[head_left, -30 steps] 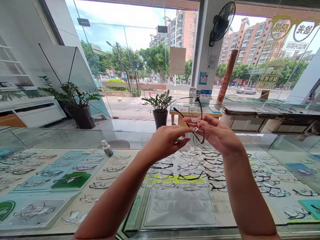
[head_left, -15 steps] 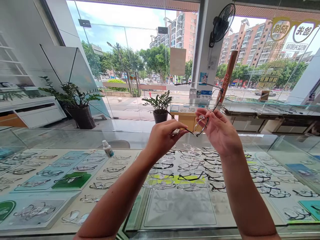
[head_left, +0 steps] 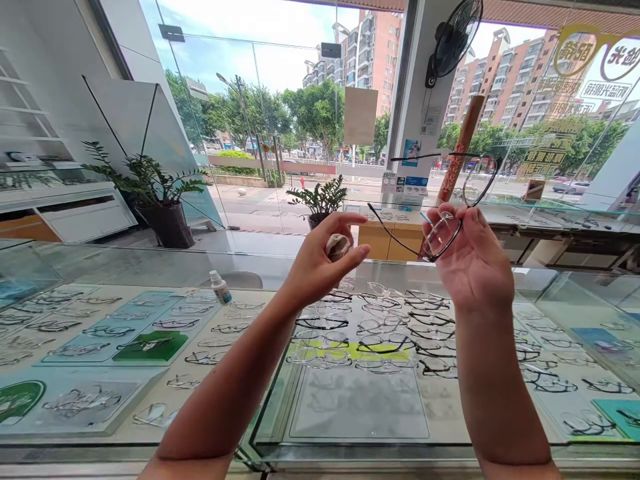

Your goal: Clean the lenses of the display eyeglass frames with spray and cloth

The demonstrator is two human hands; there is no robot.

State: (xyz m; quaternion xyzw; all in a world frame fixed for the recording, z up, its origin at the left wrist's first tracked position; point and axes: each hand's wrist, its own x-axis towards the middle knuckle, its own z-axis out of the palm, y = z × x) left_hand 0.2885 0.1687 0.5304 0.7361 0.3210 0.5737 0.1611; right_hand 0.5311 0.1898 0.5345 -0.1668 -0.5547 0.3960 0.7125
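Observation:
My right hand (head_left: 477, 273) pinches a pair of dark-rimmed eyeglasses (head_left: 451, 244) near the bridge, holding them up above the glass counter. Their two temples are unfolded and point left. To the left, my left hand (head_left: 315, 267) has thumb and index finger spread apart, off the glasses. A small crumpled white wad, perhaps a cloth (head_left: 337, 247), is tucked in its curled fingers; its exact kind is unclear. Beneath both hands, rows of eyeglasses (head_left: 383, 345) lie inside the counter.
The glass display counter (head_left: 280, 450) spans the front. A small white spray bottle (head_left: 220, 288) stands on its left part. Potted plants (head_left: 165, 223) and a low wooden cabinet (head_left: 390, 241) are beyond, before large windows. A black fan (head_left: 455, 40) hangs on the pillar.
My left hand has let go of the eyeglasses' temple and opened its thumb and index finger. My right hand has moved right with the glasses, turning them.

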